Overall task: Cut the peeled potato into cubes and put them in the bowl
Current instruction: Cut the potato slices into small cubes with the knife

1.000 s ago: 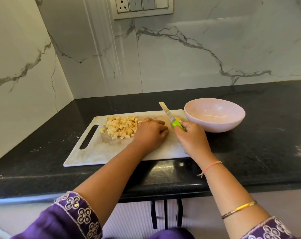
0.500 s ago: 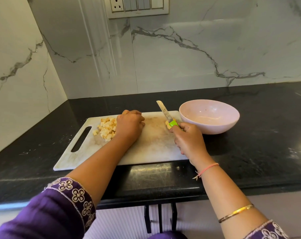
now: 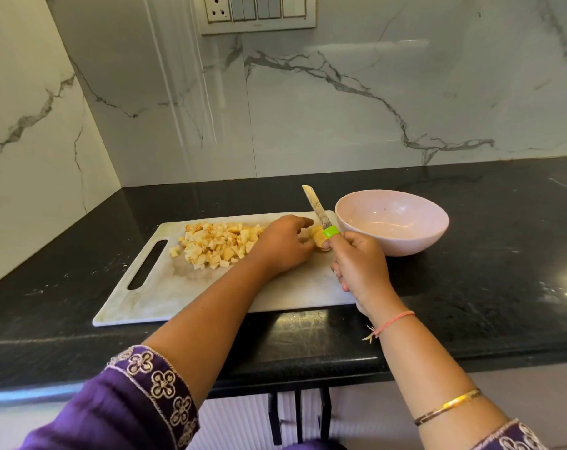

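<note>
A white cutting board (image 3: 165, 297) lies on the black counter. A pile of several potato cubes (image 3: 217, 245) sits on its left half. An uncut potato piece (image 3: 316, 237) rests near the board's right edge. My left hand (image 3: 282, 245) reaches across the board and holds this piece with its fingertips. My right hand (image 3: 361, 267) grips the green handle of a knife (image 3: 330, 232), whose blade points up and away just above the piece. A pink bowl (image 3: 392, 222) stands right of the board with nothing in it.
The black counter (image 3: 486, 287) runs to the right and ends in a front edge close to me. Marble walls close off the back and left. A switch panel (image 3: 259, 11) is mounted on the back wall.
My left hand went left to the cube pile, then came back right to the uncut piece. The right hand with the knife stayed beside the bowl.
</note>
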